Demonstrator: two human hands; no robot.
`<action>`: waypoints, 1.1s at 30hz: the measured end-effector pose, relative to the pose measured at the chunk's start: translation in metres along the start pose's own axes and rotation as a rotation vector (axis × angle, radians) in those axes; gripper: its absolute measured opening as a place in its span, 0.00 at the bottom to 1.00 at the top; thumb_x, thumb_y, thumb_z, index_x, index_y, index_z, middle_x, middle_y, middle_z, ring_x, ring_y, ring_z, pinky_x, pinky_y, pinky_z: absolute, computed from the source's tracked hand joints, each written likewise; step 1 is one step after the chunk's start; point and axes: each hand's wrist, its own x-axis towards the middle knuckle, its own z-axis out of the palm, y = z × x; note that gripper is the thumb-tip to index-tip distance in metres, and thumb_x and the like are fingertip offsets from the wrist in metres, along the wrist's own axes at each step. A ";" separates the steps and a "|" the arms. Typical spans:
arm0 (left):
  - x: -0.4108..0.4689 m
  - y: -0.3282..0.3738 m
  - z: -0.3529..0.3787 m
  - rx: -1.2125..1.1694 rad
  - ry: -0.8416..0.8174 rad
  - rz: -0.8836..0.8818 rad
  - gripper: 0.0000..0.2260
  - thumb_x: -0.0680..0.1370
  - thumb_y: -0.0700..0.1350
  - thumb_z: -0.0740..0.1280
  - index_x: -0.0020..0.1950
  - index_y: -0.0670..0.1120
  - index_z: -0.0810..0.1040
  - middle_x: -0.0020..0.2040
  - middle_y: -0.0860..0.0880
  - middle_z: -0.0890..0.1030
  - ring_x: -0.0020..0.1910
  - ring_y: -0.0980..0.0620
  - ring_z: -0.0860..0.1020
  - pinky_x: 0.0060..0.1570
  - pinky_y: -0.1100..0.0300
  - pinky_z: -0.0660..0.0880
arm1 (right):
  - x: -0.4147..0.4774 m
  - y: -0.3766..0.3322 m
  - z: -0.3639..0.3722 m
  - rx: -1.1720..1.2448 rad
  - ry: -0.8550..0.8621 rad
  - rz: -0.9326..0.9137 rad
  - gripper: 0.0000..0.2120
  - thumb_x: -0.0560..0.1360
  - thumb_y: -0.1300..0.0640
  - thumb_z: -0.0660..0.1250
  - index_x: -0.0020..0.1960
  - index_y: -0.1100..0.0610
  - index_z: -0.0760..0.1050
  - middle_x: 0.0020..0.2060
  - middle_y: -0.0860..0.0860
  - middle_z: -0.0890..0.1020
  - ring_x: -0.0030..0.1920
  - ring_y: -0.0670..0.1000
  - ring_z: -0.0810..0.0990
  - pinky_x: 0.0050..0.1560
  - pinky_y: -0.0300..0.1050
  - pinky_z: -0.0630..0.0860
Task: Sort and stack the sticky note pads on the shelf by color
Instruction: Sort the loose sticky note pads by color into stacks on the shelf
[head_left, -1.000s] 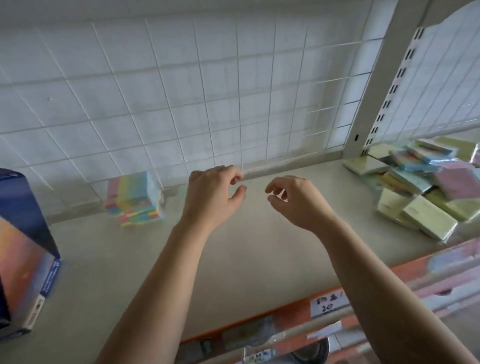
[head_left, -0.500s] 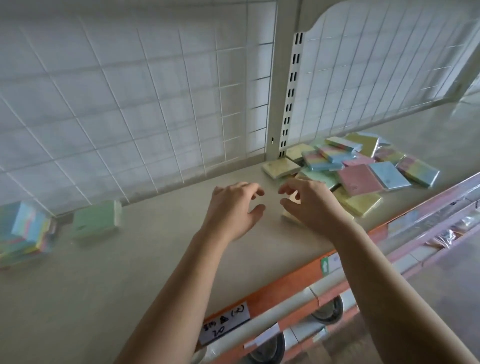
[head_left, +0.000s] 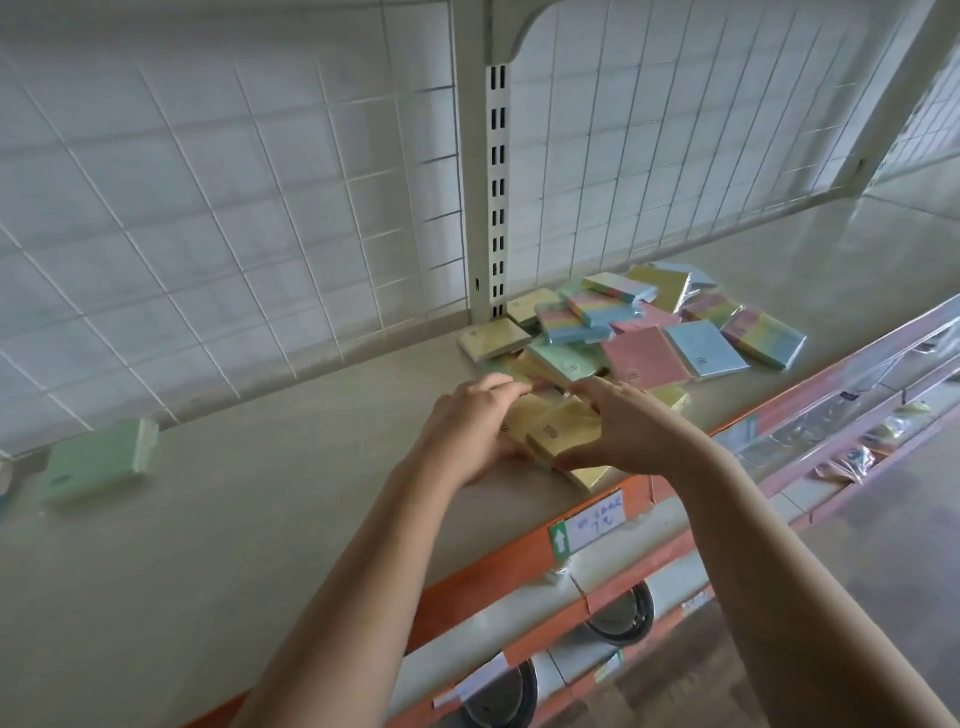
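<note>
Both bare arms reach in from the bottom of the frame and meet just right of the centre, over the pale beige shelf board (head_left: 249, 509). Between the hands lie a few wrapped yellow sticky note pads (head_left: 553, 434), overlapping each other near the shelf's front edge. The left hand (head_left: 470, 426) curls its fingers over their left side, its thumb hidden beneath. The right hand (head_left: 631, 431) spans them from the right, thumb against the near edge and fingers bent over the far one, so both hands grasp the yellow pads. Just behind, towards the centre right, sprawls a loose heap of mixed pads (head_left: 576, 322), among them a flat pink pad (head_left: 647, 358) and a light blue pad (head_left: 704, 356) lying side by side. Well apart, at the left edge of the frame, a mint green pad stack (head_left: 98, 462) sits by the white wire grid back panel (head_left: 234, 208). A white slotted upright post (head_left: 497, 182) rises behind the heap. Below the hands, the orange front rail (head_left: 467, 597) carries a handwritten white price label (head_left: 595, 519).
</note>
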 end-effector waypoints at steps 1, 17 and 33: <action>0.002 0.001 0.001 -0.006 -0.015 -0.005 0.33 0.69 0.53 0.75 0.72 0.53 0.67 0.72 0.52 0.67 0.68 0.49 0.68 0.66 0.52 0.67 | 0.000 0.001 -0.001 0.002 0.006 0.003 0.43 0.60 0.41 0.77 0.69 0.53 0.64 0.57 0.52 0.74 0.55 0.53 0.73 0.52 0.47 0.73; 0.002 0.005 -0.003 -0.066 -0.183 -0.237 0.35 0.60 0.62 0.78 0.62 0.53 0.72 0.64 0.51 0.66 0.67 0.49 0.60 0.67 0.50 0.64 | 0.011 0.008 -0.020 0.262 0.312 -0.115 0.17 0.66 0.56 0.76 0.53 0.56 0.78 0.39 0.46 0.78 0.34 0.39 0.72 0.31 0.32 0.64; -0.046 -0.017 -0.040 -0.253 0.019 -0.285 0.21 0.66 0.46 0.78 0.56 0.52 0.76 0.52 0.53 0.77 0.48 0.52 0.76 0.43 0.61 0.68 | 0.032 -0.040 -0.006 0.350 0.308 -0.361 0.16 0.72 0.57 0.71 0.58 0.52 0.72 0.48 0.48 0.81 0.38 0.49 0.79 0.29 0.38 0.75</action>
